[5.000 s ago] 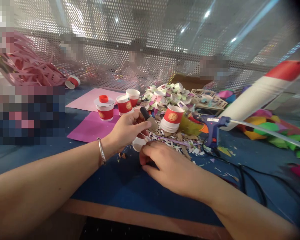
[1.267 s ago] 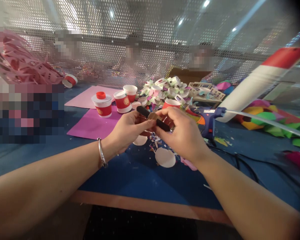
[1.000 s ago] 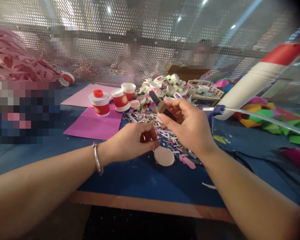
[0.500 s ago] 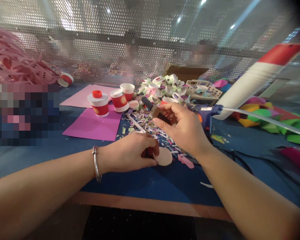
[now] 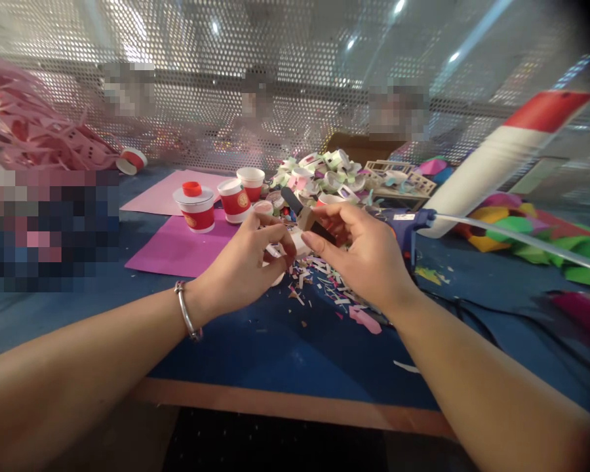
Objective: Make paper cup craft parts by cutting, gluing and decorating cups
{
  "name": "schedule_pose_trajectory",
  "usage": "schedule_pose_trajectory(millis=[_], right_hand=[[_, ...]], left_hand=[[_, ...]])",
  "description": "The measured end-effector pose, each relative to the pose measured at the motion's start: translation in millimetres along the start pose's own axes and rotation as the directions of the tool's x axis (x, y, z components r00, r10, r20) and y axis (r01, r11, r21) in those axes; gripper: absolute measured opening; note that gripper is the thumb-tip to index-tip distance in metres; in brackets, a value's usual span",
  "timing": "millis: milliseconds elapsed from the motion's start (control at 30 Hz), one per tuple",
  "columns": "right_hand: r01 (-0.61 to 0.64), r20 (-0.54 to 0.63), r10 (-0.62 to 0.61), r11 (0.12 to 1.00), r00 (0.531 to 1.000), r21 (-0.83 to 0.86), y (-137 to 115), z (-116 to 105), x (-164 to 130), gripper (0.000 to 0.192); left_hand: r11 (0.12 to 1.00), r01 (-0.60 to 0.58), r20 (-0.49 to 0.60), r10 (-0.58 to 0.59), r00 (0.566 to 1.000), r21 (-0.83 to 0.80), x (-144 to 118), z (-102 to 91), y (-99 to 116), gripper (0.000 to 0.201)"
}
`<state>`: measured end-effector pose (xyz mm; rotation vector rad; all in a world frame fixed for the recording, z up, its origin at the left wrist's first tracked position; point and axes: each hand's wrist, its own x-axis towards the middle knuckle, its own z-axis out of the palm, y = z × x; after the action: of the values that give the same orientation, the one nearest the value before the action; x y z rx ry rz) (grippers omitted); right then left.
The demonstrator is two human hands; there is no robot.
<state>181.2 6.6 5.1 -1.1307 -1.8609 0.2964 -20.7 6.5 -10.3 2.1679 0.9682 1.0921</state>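
Your blue surface stretches from its wooden front edge to a perforated metal screen, with a pink paper sheet at the left and a blue glue gun at the right, beside a white-and-red tube. A heap of paper rings lies behind a scatter of paper scraps, and three red paper cups stand on and beside the sheet.

Half a second ago your left hand was pressed down on a pale paper disc on the surface; now it is lifted and has come up to meet your right hand, and the disc shows as a white sliver pinched in its fingertips. The spot where it lay is bare but for scraps. That suggests you are bringing the disc to the piece in your right hand.

Your right hand is closed around a black-handled tool with a small brown cardboard piece at its middle, held above the scraps, its dark rounded end pointing up and left. Both hands are gripping, nearly touching. The disc looks thin, round and plain; most of it is hidden behind your fingers.
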Motion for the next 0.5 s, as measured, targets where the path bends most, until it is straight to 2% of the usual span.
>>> schedule_pose_trajectory(millis=[200, 367, 500], right_hand=[[0.005, 0.021, -0.005, 1.000, 1.000, -0.001, -0.3, 0.5, 0.4, 0.030], [-0.003, 0.071, -0.001, 0.998, 0.997, 0.058, 0.5, 1.9, -0.1, 0.031], [-0.028, 0.099, 0.020, 0.997, 0.995, 0.079, 1.7, 3.4, -1.0, 0.036]], left_hand=[[0.990, -0.003, -0.134, -0.016, 0.991, -0.143, 5.0, 0.9, -2.1, 0.004], [0.965, 0.030, -0.060, -0.048, 0.997, -0.262, 5.4, -0.6, 3.9, 0.008], [0.845, 0.145, -0.040, -0.193, 0.980, -0.515, 4.8, 4.2, 5.1, 0.025]])
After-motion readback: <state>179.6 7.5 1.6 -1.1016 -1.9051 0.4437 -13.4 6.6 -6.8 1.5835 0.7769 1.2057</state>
